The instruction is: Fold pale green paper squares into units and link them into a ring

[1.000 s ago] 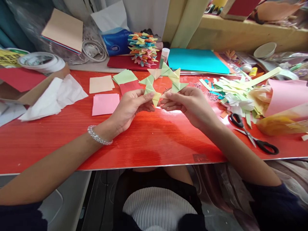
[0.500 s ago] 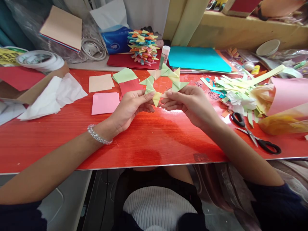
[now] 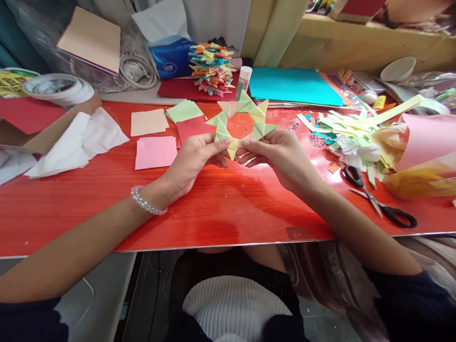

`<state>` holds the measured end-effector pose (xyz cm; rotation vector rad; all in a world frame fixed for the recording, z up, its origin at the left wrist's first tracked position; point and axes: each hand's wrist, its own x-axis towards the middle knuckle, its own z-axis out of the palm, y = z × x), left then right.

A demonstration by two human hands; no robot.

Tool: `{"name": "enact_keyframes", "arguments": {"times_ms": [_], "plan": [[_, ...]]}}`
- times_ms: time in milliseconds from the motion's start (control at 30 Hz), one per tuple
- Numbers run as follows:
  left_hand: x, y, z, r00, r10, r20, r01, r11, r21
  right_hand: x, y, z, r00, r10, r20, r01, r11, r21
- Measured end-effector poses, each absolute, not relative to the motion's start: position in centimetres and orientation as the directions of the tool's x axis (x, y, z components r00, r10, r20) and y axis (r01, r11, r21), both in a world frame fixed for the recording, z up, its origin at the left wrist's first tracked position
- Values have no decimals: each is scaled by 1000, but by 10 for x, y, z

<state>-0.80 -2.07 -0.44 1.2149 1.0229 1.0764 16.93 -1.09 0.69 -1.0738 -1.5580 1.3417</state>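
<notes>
Between my hands, above the red table, is a folded paper ring [image 3: 223, 120] of pointed green, yellow and peach pieces. My left hand [image 3: 199, 154] pinches its lower left part, thumb on top near a yellow piece [image 3: 232, 148]. With thumb and fingers, my right hand [image 3: 278, 149] grips the ring's lower right side; the piece there is partly hidden under the thumb. The two hands' fingertips are very near each other at the front of the ring. Behind it stand a glue stick [image 3: 244, 80] and a stacked, multicoloured folded-paper model [image 3: 212, 69].
Pink [image 3: 156, 153], peach [image 3: 147, 122], green [image 3: 184, 111] and red paper squares [image 3: 192, 128] lie to the left. Scissors [image 3: 379, 199] and a heap of paper strips [image 3: 351, 133] are on the right. Tape rolls [image 3: 59, 90] and a tissue pack [image 3: 171, 59] stand further back.
My right hand has shifted slightly left, bringing the ring's two front ends together, so the gap beside the yellow piece has closed. My left hand has barely moved.
</notes>
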Motion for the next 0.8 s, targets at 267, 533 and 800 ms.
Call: {"name": "enact_keyframes", "arguments": {"times_ms": [267,533,800], "plan": [[-6,-21,-6,154,987,41,-60,-32,998,168,-9,-1,-316,949,4,90,34,-995],[-7,-19,-8,122,991,54,-38,-50,998,166,-8,1,-342,938,-49,76,-24,-997],[-11,-17,-8,254,967,-6,-4,7,1000,186,8,8,-208,976,60,87,79,-993]]}}
